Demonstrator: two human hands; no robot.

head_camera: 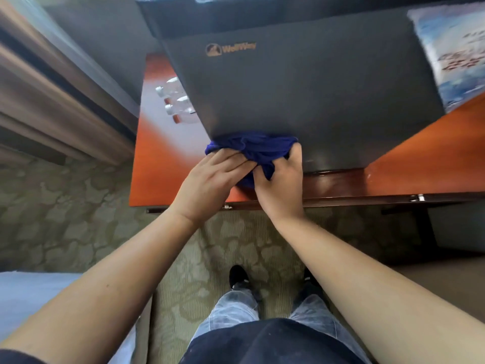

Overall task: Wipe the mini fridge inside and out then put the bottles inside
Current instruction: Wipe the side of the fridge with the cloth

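Observation:
A dark grey mini fridge (pixel 301 82) with a gold logo stands on an orange-brown wooden desk (pixel 162 164), its door closed and facing me. A bunched dark blue cloth (pixel 254 147) lies against the bottom edge of the fridge door. My left hand (pixel 212 179) rests over the cloth's left side with fingers fairly straight. My right hand (pixel 282 179) grips the cloth's right side, thumb up against the door. Several clear bottles (pixel 174 101) with white and red caps lie on the desk left of the fridge, partly hidden behind it.
A printed plastic pack (pixel 451 51) sits on the desk right of the fridge. Brown curtains (pixel 52 101) hang at the left. Patterned carpet (pixel 78 219) covers the floor, with a bed corner (pixel 31 292) at lower left. My legs and shoes stand below the desk edge.

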